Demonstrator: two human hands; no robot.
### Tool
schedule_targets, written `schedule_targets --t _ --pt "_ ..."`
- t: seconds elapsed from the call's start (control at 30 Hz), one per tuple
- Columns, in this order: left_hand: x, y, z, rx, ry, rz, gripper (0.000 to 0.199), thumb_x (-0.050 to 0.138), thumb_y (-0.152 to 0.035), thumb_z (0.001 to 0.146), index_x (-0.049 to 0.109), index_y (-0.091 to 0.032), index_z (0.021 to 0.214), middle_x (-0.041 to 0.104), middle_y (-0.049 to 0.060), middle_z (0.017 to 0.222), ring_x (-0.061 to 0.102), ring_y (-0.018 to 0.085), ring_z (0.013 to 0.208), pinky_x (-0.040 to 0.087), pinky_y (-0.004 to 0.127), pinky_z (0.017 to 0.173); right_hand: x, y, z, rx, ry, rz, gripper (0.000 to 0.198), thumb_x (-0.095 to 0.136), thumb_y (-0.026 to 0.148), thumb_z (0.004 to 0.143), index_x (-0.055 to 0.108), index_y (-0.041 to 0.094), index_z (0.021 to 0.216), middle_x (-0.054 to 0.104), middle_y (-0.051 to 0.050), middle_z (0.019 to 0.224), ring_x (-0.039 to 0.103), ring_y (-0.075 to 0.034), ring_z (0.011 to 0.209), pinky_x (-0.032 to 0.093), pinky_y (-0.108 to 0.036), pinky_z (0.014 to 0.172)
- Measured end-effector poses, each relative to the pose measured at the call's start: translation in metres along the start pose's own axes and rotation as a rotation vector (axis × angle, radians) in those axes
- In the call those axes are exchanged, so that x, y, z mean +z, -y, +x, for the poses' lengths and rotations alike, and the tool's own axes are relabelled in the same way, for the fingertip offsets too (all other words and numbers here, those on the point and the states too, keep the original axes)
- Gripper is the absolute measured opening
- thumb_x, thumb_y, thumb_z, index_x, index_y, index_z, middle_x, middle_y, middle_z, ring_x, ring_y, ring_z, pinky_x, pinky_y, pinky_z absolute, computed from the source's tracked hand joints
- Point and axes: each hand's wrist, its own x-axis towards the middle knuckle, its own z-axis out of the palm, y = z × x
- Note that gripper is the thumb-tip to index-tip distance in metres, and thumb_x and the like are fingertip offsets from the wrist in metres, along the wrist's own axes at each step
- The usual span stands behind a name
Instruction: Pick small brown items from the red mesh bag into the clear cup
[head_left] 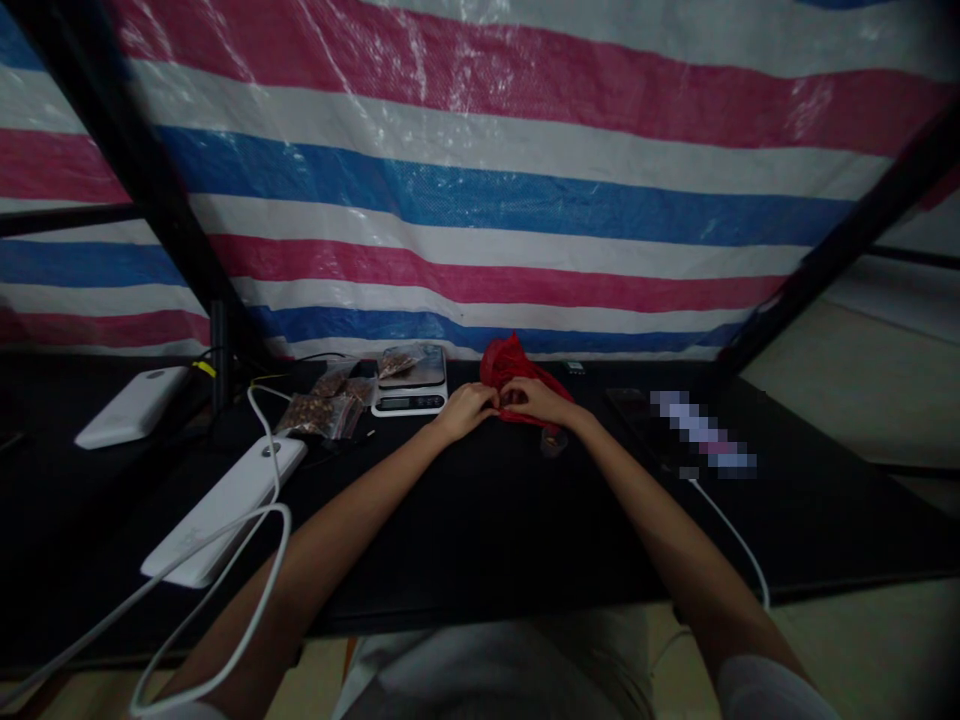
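The red bag (516, 362) lies at the center of the frame on the black table (480, 540), with the left hand (468, 408) at its left edge and the right hand (541, 400) over its front; whether either hand is clamped on it cannot be determined. The scale (417, 384), left of center, supports 1 small plastic bag (399, 362).

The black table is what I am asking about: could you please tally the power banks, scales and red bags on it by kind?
White power banks: 2
Scale: 1
Red bag: 1
Total: 4
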Motion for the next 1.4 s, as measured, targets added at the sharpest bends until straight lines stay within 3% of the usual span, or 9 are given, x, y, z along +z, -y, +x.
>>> schedule_targets --t 0.33,0.63,0.8,1.03,1.23,1.4 --pt "0.000 0.000 0.000 -0.021 0.043 -0.078 0.009 0.054 -0.026 0.081 0.057 -0.017 0.081 0.060 0.002 0.082 0.054 0.015 0.084 0.040 0.026 0.077 0.001 -0.002 -0.002 -0.066 -0.011 -0.017 0.017 0.062 0.019 0.067 0.062 0.015 0.084 0.060 -0.003 0.084 0.055 -0.014 0.075 0.043 -0.026 0.072" --pt "0.001 0.001 -0.001 0.014 0.021 -0.061 0.010 0.052 -0.027 0.082 0.054 -0.017 0.080 0.057 0.002 0.083 0.051 0.016 0.085 0.040 0.026 0.076 -0.006 0.000 -0.007 -0.047 0.016 -0.058 0.011 0.056 0.017 0.074 0.066 0.015 0.079 0.062 -0.004 0.079 0.057 -0.014 0.071 0.043 -0.025 0.068" --pt "0.002 0.002 -0.001 0.031 0.013 -0.056 0.009 0.052 -0.026 0.082 0.054 -0.017 0.081 0.056 0.002 0.083 0.050 0.016 0.085 0.039 0.026 0.076 -0.009 -0.009 -0.010 0.022 -0.043 -0.036 0.009 0.059 0.019 0.073 0.066 0.017 0.077 0.065 -0.003 0.077 0.058 -0.015 0.069 0.043 -0.026 0.067" --pt "0.001 -0.001 0.000 0.011 0.035 -0.025 0.007 0.051 -0.024 0.082 0.054 -0.018 0.082 0.056 0.002 0.085 0.049 0.016 0.087 0.039 0.026 0.076 -0.015 -0.020 -0.012 0.095 -0.207 0.170 0.014 0.063 0.028 0.069 0.067 0.018 0.079 0.067 -0.003 0.083 0.061 -0.017 0.079 0.044 -0.030 0.077" --pt "0.000 -0.002 0.000 0.009 0.055 -0.027 0.006 0.049 -0.022 0.083 0.054 -0.018 0.082 0.055 0.002 0.086 0.049 0.015 0.088 0.039 0.026 0.078 -0.016 -0.028 -0.015 0.247 -0.248 0.445 0.022 0.067 0.031 0.063 0.066 0.016 0.080 0.068 -0.004 0.086 0.062 -0.018 0.081 0.045 -0.033 0.082" --pt "0.000 -0.002 0.000 0.009 0.048 -0.047 0.007 0.050 -0.022 0.083 0.054 -0.017 0.082 0.055 0.002 0.086 0.049 0.016 0.088 0.039 0.026 0.077 -0.013 -0.039 -0.018 0.317 -0.259 0.464 0.026 0.067 0.033 0.062 0.067 0.015 0.080 0.068 -0.006 0.087 0.062 -0.019 0.083 0.045 -0.036 0.083"
